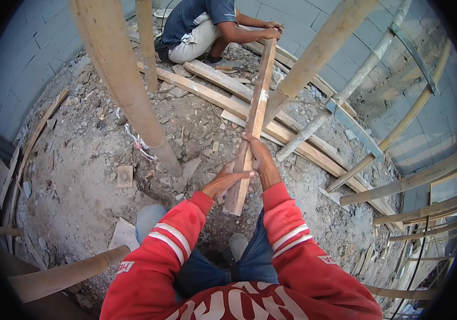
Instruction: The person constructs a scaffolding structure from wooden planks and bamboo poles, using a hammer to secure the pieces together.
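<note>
So both hands are on one long wooden plank (255,109), which sits just right of the thick bamboo pole (124,85) that slants down into the dirt. The plank runs from right of the pole's foot away toward the far side, roughly alongside the pole.

The left hand (225,180) is wrapped around the plank's near end, fingers curled over the edge and clamped on the wood. The right hand (261,158) grips it a bit further along, also closed tight on it. Both hands are just right of the pole's foot. Can't really tell if the near tip rests on the ground or hangs free.

Beyond the pole's upper part, a co-worker (196,26) crouches with both of their hands (272,30) on the plank's far end. More boards (212,96) lie flat on the rubble (79,165) right of the pole, passing under the plank. Thinner bamboo props (319,120) lean further right of the pole, and a grey block wall (20,53) stands left of it.
</note>
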The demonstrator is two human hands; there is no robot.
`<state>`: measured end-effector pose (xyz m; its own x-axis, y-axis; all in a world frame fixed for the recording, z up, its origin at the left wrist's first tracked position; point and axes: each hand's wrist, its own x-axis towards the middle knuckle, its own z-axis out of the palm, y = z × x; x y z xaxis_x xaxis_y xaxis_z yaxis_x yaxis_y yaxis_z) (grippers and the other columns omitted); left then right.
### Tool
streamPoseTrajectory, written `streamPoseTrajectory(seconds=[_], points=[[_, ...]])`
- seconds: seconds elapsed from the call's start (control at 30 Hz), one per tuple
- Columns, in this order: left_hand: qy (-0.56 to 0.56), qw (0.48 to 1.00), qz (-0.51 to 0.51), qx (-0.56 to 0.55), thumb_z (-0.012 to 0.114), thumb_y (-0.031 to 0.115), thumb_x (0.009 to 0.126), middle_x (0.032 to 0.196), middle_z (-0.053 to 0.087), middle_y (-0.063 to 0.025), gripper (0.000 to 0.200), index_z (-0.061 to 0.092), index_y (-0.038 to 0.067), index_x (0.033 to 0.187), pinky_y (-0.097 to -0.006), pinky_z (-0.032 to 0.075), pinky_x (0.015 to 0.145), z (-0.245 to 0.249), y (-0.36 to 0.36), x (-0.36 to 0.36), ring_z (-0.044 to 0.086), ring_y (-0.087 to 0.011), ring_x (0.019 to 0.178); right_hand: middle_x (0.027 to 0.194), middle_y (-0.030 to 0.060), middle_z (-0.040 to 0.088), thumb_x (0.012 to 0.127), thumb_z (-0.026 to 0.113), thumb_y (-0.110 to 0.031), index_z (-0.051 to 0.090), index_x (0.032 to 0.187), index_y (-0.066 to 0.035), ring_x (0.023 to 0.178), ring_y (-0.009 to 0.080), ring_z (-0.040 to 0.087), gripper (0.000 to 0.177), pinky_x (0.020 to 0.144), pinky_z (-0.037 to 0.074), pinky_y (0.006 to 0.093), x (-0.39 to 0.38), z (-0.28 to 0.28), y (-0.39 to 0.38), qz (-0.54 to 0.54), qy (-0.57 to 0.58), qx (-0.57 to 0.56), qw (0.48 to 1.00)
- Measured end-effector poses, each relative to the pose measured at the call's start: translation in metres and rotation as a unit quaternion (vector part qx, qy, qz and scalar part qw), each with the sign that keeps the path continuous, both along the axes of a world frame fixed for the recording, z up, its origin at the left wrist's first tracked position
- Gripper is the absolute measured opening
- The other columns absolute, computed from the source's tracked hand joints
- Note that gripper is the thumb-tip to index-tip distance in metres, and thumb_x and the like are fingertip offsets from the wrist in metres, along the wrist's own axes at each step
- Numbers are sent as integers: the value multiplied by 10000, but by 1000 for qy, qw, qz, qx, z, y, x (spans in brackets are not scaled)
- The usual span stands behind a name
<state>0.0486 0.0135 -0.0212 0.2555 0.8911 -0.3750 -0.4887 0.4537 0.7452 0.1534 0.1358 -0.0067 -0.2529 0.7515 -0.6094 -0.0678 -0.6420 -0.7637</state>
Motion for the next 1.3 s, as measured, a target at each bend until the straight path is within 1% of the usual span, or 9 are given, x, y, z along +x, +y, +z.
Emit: streamPoseTrajectory(seconds=[0.27,0.47,0.67,0.73,0.87,0.97,1.1,1.17,1.3], points=[[16,999,38,-17,718,208,906,938,657,-85,581,438,78,1397,-363,617,603,23,1,10,700,-209,689,896,149,654,929,704,-289,541,1194,19,719,322,697,438,642,611,444,5,16,-2,10,-1,12,1000],[111,989,100,0,710,242,911,1011,662,-141,772,286,71,1534,-399,626,557,-12,8,14,722,-240,716,911,138,655,936,695,-305,550,1191,1,716,274,678,424,638,606,436,7,-2,9,17,-4,20,1000],[147,984,90,-40,757,287,883,1014,691,-150,814,314,56,1526,-374,626,588,24,-9,11,726,-232,717,921,133,643,952,669,-367,539,1205,-5,726,272,667,461,658,604,444,4,11,2,28,30,28,999],[132,989,51,-51,834,347,788,1042,697,-192,934,365,-72,1479,-367,610,577,9,-11,7,730,-234,743,948,143,636,955,666,-391,515,1230,-3,727,287,664,498,653,601,452,1,13,-3,3,27,23,999],[113,991,5,-72,811,280,842,898,724,-116,596,549,18,1308,-350,609,572,1,-23,8,713,-212,689,835,113,606,984,619,-378,554,1188,-44,687,273,631,397,627,588,447,-5,8,1,2,10,33,999],[145,986,54,-55,828,271,830,881,717,-128,559,581,6,1256,-340,595,541,2,-29,17,707,-202,673,876,140,639,953,657,-374,578,1200,0,721,286,648,455,656,577,443,-5,3,3,-18,-29,43,999],[177,979,98,-15,846,272,812,902,711,-137,646,537,-19,1299,-335,583,512,-7,-23,16,693,-192,654,1042,218,706,850,740,-416,622,1164,144,865,298,701,653,737,548,404,3,2,20,26,-267,153,951],[155,984,91,-15,854,278,802,911,710,-137,701,513,-39,1326,-335,580,504,0,-24,13,689,-189,644,1015,204,721,829,753,-421,649,1114,153,866,279,704,649,739,536,395,8,4,39,70,-424,308,849],[246,965,92,17,897,300,736,1028,704,-192,948,395,-125,1418,-348,603,650,-8,-21,20,713,-229,777,905,152,704,830,756,-317,673,1044,119,709,238,677,493,658,532,367,2,17,45,-12,-212,236,948]])
